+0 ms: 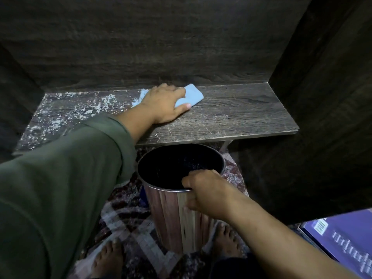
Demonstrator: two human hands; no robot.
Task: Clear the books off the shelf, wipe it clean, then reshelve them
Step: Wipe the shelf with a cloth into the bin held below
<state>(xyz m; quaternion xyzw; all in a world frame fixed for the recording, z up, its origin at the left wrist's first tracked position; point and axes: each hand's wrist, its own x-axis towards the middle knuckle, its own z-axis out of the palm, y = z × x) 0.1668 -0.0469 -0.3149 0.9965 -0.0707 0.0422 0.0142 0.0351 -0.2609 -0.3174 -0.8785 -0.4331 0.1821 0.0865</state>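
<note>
Right hand grip clamped on bin rim, left hand grip spread flat atop cloth, shelf

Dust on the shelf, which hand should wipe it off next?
Left. The left hand presses the blue cloth beside the dust; the right hand grips the bin rim.

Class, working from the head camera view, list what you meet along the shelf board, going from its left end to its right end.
White dust → blue cloth under the left hand → bare dark board → right side panel.
</note>
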